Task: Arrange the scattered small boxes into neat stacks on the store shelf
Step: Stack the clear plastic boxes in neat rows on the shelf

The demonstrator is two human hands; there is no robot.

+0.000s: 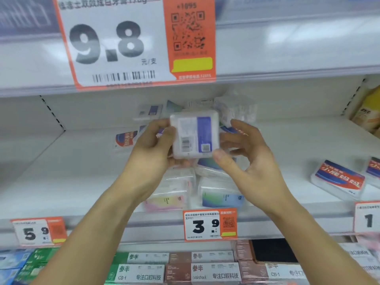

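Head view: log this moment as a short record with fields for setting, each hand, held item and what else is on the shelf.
setting: white store shelf with price tags on its front edge
left hand: grips the held box's left edge
right hand: thumb on the box's lower right corner, fingers behind it
held item: clear small box, barcode side facing the camera, raised above the shelf
below it: loose pile of boxes
far right: red-and-blue labelled box

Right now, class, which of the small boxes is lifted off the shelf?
The clear box with the purple stripe, held between both hands; the others lie on the shelf.
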